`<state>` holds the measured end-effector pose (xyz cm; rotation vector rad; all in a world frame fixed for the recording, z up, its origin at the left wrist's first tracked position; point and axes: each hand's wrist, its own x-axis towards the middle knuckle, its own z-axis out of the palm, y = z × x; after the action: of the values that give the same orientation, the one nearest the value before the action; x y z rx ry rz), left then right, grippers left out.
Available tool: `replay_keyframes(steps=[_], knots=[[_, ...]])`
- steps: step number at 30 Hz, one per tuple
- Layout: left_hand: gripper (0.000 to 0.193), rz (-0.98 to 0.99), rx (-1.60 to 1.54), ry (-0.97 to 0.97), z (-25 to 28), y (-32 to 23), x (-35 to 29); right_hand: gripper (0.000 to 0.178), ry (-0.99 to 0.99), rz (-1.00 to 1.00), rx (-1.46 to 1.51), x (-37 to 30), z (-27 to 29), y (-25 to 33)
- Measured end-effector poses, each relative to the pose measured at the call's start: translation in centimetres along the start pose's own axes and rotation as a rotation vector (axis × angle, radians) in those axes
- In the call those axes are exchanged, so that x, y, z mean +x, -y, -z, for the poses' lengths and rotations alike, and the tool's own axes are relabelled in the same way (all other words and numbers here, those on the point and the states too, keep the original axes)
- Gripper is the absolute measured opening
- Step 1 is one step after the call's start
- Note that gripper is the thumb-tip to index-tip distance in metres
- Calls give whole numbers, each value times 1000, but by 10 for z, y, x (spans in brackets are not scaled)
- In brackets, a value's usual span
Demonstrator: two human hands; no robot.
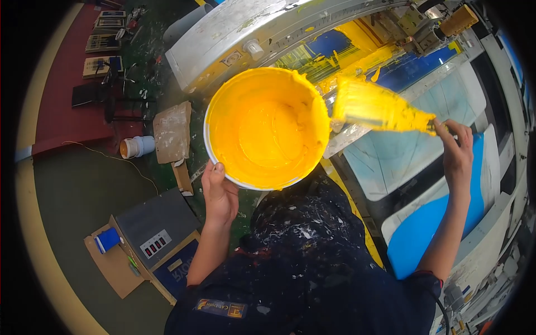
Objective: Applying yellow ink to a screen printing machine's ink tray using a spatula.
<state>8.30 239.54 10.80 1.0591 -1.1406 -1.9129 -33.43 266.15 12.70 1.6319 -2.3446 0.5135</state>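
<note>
My left hand point(220, 195) is closed on the lower left rim of a white bucket point(207, 139), with the thumb over the edge. Thick yellow ink or paint point(268, 134) coats the inside of the bucket, which is tilted so that its mouth faces me. In my right hand point(459, 148) is the handle end of a broad scraper point(377, 106), smeared all over with the same yellow. Its wide blade end is close to the bucket's right rim; whether they touch I cannot tell.
Beyond the bucket stands a grey machine point(223, 47) with a yellow-smeared blue screen point(329, 44). Pale panels point(399, 145) and a blue-and-white board point(430, 234) lie at the right. To the left are a dark box point(159, 223), cardboard point(172, 131) and a small tub point(137, 146).
</note>
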Motion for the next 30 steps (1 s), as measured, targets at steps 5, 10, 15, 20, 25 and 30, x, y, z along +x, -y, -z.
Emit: replay_keyframes(steps=[5,10,15,20,25,30], knots=[[60,-11,-30,-22,47,25,14,39,136,-282,193,-1,-52,-22],[69,-34,0,123,69,32,25,31,213,-618,458,52,-117,5],[74,-6,-6,100,68,30,31,40,388,-642,390,130,-176,-9],[75,-38,-3,70,63,30,27,40,488,-633,292,190,-218,-4],[76,-51,-3,63,59,31,29,43,442,-666,330,218,-250,-4],[82,-66,85,35,68,40,24,43,270,-638,350,199,-241,-8]])
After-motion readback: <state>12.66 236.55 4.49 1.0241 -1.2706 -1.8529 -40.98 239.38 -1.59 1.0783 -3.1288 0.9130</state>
